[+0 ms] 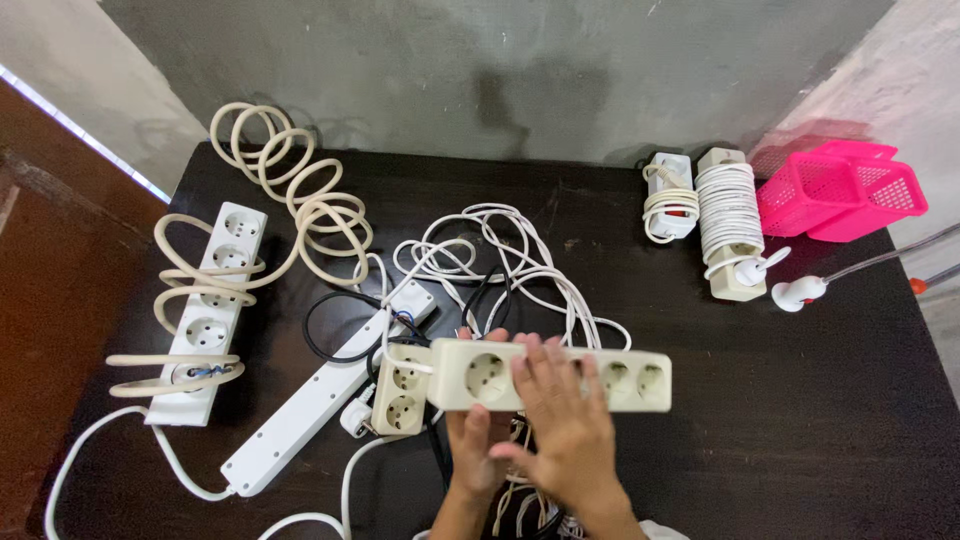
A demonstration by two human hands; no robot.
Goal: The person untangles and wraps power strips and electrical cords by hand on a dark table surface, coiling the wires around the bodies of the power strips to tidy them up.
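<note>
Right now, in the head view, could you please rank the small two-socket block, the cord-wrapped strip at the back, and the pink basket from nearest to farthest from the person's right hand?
From the right hand:
1. Small two-socket block, just to the left, beside the held strip.
2. Cord-wrapped strip, back right of the table.
3. Pink basket, far right corner, beyond the wrapped strip.

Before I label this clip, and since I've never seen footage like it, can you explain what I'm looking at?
This is one picture from a camera worn on a person's head, looking down at a dark table. There is no machine, only two bare hands. The left hand supports a cream power strip from below, and the right hand lies over its front, fingers spread. Around them lie a white power strip looped in thick cable, a long flat strip, a tangle of white cables, two strips with neatly wound cords and a pink basket.
</note>
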